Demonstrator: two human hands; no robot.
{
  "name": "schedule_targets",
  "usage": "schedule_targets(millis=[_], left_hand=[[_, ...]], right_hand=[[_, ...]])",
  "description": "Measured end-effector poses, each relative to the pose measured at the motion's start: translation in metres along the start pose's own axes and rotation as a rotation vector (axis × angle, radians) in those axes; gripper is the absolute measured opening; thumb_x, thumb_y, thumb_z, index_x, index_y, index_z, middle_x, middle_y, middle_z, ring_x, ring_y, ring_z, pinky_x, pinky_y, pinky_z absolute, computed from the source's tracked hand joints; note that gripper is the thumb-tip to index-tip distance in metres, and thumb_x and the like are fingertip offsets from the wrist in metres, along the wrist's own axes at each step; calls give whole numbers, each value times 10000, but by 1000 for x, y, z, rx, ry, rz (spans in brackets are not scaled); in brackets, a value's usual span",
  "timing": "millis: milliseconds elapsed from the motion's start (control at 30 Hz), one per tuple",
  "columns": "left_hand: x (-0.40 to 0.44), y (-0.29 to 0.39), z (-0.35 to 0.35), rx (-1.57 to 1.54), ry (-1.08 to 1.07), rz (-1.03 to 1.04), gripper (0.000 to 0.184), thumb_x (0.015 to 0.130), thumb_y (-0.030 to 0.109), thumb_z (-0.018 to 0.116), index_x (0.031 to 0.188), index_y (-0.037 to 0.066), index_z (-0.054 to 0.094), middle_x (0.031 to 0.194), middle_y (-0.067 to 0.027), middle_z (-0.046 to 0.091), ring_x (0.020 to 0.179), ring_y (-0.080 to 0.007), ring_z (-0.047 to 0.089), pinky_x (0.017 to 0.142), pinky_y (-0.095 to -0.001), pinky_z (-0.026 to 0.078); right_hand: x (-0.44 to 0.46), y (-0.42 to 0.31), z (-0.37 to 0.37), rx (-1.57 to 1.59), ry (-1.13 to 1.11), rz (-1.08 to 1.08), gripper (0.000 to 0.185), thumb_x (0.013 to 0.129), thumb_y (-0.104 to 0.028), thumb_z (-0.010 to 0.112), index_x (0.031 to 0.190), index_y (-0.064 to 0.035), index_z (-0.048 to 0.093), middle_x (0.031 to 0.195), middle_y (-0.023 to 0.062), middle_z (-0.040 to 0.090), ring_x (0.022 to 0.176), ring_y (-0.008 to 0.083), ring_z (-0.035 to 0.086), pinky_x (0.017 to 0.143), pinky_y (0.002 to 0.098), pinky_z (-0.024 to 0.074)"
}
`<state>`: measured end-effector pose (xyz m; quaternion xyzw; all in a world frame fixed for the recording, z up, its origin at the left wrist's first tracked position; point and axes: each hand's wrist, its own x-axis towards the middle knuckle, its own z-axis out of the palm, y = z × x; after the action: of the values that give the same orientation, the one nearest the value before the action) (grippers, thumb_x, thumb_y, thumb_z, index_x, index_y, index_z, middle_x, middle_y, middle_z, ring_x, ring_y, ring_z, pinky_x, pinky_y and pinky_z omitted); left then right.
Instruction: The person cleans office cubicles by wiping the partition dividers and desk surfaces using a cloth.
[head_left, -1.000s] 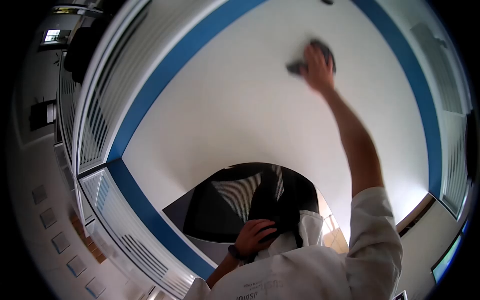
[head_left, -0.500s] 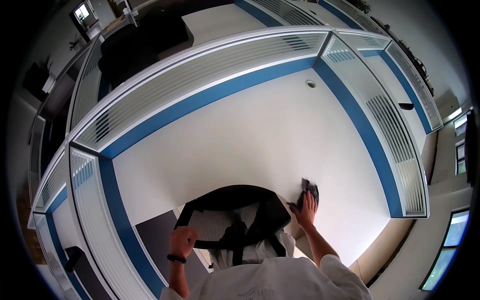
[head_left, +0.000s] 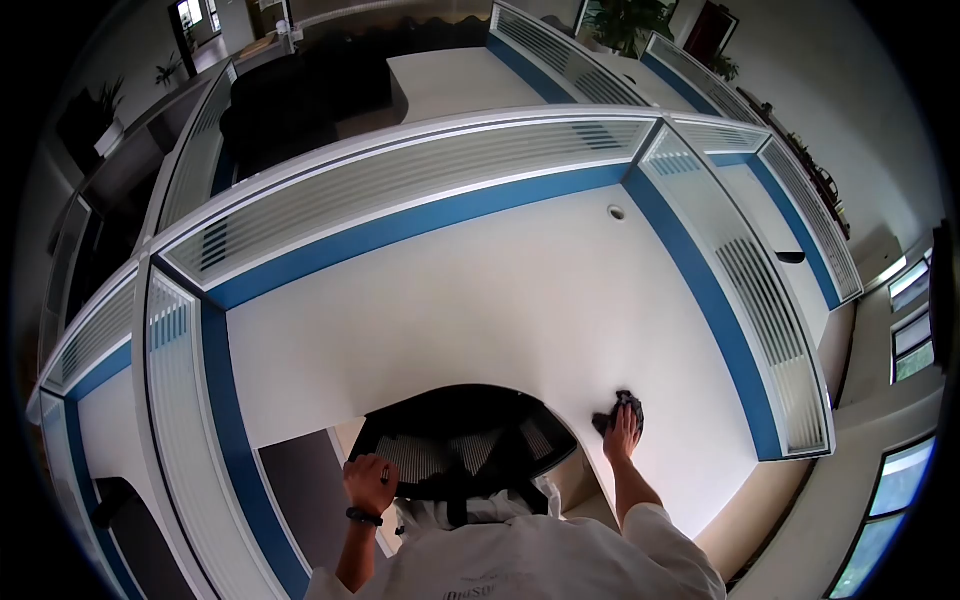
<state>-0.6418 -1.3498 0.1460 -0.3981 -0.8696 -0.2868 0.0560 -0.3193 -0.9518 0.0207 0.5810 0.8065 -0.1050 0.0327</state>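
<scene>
A dark, crumpled cloth [head_left: 629, 400] lies on the right part of the white desk [head_left: 480, 290]. My right hand [head_left: 622, 434] presses on it, fingers pointing away from me, with cloth showing beyond the fingertips and to the left. At the left, my left hand [head_left: 371, 483] is closed on the upper left edge of a black mesh-backed chair [head_left: 465, 440], with a dark band round the wrist. The chair back stands against the desk's curved front edge, between my two hands.
Blue-trimmed partitions with striped glass [head_left: 420, 165] enclose the desk at the back and sides. A round cable hole [head_left: 617, 213] sits near its far right corner. Beyond are another white desk [head_left: 460, 80], dark chairs [head_left: 280, 110] and plants [head_left: 625, 25]. Windows [head_left: 890, 520] line the right.
My right hand and the cloth have come from the far part of the desk to its near right side. My left hand has shifted left to the chair's edge. The view has widened.
</scene>
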Motion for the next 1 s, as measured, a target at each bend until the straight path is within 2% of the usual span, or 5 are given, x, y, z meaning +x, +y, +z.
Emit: schedule_targets(millis=[200,367,667,833,1000], left_hand=[[-14,-13,14,-87,199,26,140,629,101,565,533,116,465,522,-41,453,520,-239,491,517,-362,329],[-15,-24,27,-130,326,99,176,606,162,527,488,111,406,488,-45,425,452,-230,433,482,-356,269],[-6,-25,27,-163,405,121,194,619,170,523,480,102,406,471,-48,394,431,-228,413,466,-344,250],[-7,-26,26,-164,384,117,194,632,173,532,491,101,420,474,-47,407,434,-229,421,470,-344,263],[-2,-22,21,-161,351,89,240,707,158,521,494,103,424,472,-38,433,440,-229,426,487,-347,279]], right_hand=[[93,-55,-5,206,-253,445,689,877,-473,400,1446,-166,161,1528,41,-26,1398,256,17,1027,635,131],[132,-155,30,147,-289,142,727,834,-474,435,1427,-136,183,1507,146,-7,1370,366,-3,975,679,143],[19,-387,29,-39,-579,-506,884,825,-556,465,1447,-62,76,1504,148,-128,1382,347,-97,1013,656,90],[-16,-405,33,23,-673,-853,728,858,-559,435,1423,-133,263,1526,49,-2,1400,254,5,1084,572,75],[26,-342,37,14,-460,-1104,661,794,-342,611,1365,-118,364,1482,101,198,1351,307,202,1089,443,221]])
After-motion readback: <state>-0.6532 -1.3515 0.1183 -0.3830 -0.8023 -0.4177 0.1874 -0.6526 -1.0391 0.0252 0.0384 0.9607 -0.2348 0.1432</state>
